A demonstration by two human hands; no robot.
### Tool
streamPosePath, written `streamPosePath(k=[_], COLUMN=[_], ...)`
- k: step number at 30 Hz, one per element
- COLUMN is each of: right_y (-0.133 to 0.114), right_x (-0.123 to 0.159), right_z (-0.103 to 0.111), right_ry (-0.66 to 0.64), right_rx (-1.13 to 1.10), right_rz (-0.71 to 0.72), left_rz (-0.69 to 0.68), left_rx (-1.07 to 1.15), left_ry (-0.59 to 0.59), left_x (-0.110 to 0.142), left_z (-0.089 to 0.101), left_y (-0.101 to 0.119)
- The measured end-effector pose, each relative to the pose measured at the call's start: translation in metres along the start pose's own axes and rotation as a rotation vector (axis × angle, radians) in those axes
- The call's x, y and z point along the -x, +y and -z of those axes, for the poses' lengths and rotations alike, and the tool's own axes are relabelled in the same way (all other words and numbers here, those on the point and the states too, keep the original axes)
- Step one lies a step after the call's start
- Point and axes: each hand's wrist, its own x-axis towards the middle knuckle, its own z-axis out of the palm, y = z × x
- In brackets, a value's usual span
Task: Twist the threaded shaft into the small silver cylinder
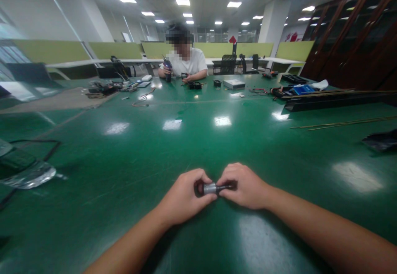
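A small silver cylinder point(209, 188) lies sideways between my hands, just above or on the green table point(149, 141); which of the two I cannot tell. My left hand point(186, 194) curls round its left end, thumb below and index finger above. From its right end a thin dark piece point(226, 187) runs towards my right hand point(247, 186), whose thumb and fingertips pinch around where the two parts meet. Whether the parts are joined or merely touch is hidden by the fingers. Both hands are closed, and their fingertips almost meet.
A clear plastic container point(26, 170) rests at the left. Across the table sits a person point(194, 61) holding a dark tool point(168, 70). A grey box point(234, 84), long black channel point(335, 101) and thin rods point(350, 122) lie beyond; a black bag-like item point(381, 140) is at right.
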Motion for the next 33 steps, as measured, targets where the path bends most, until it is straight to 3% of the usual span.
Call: streamPosePath(k=[33], right_y=[0.0006], right_x=[0.002], right_z=[0.0074], right_ry=[-0.032], right_rx=[0.005], right_rz=[-0.016], left_rz=[0.035], left_rx=[-0.005], left_ry=[0.011], left_x=[0.0008], left_z=[-0.0006], left_y=[0.0005])
